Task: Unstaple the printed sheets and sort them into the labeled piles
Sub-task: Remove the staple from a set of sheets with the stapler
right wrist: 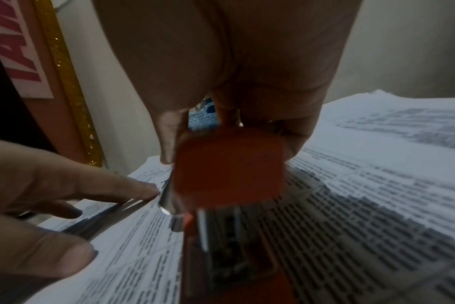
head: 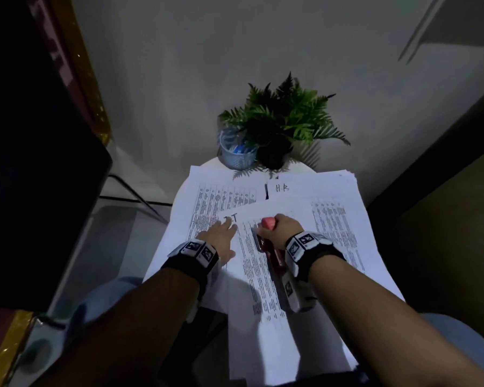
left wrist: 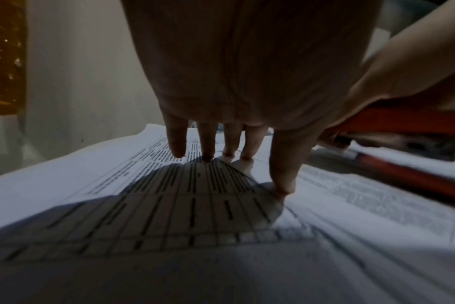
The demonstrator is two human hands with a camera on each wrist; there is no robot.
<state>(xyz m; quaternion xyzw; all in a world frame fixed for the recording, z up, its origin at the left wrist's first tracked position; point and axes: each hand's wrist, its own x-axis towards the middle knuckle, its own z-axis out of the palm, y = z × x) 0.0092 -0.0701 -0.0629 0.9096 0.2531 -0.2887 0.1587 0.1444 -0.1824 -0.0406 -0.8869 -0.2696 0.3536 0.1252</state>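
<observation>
meanwhile, left hand [head: 218,238] flat on printed sheets [head: 252,275], right hand [head: 280,229] clenched around red stapler [right wrist: 229,176]

Your forearms are bare, no sleeves. Each wrist carries a black strap [head: 189,263] with white blocks printed with black square markers; the right wrist's band [head: 309,251] sits lower centre-right of the head view. Pale blue trousers [head: 101,300] lower left.

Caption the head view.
Left hand presses printed sheets flat while right hand grips a red stapler.
</observation>
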